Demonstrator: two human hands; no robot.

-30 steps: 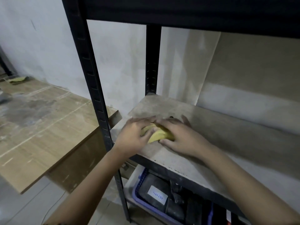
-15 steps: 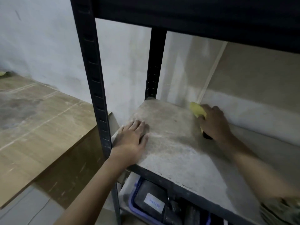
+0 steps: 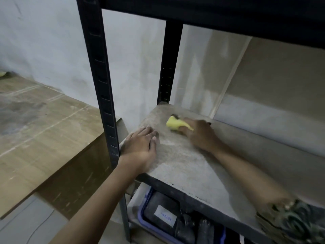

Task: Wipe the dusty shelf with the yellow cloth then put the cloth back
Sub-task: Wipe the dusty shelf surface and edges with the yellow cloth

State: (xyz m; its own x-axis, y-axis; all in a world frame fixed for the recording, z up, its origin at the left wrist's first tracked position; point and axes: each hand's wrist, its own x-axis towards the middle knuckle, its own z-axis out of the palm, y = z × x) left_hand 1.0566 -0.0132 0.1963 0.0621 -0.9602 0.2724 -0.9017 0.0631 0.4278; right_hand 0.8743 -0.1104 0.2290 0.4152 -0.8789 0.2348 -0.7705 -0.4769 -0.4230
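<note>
The right hand [image 3: 198, 133] has dragged the yellow cloth [image 3: 175, 125] leftward across the shelf [image 3: 184, 166].

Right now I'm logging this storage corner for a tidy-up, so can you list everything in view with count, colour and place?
cloth: one, yellow, on the shelf board towards the back left, gripped by the right hand
shelf board: one, dusty grey, in the rack
rack post: two in view, black, left front and back
table: one, worn brown wood, left of the rack
basket: one, blue, on the level below, holding dark things
label: one, white, on a dark thing in the basket
wall: pale, behind
left hand: flat on the board's front left corner
right hand: holds the cloth
</note>
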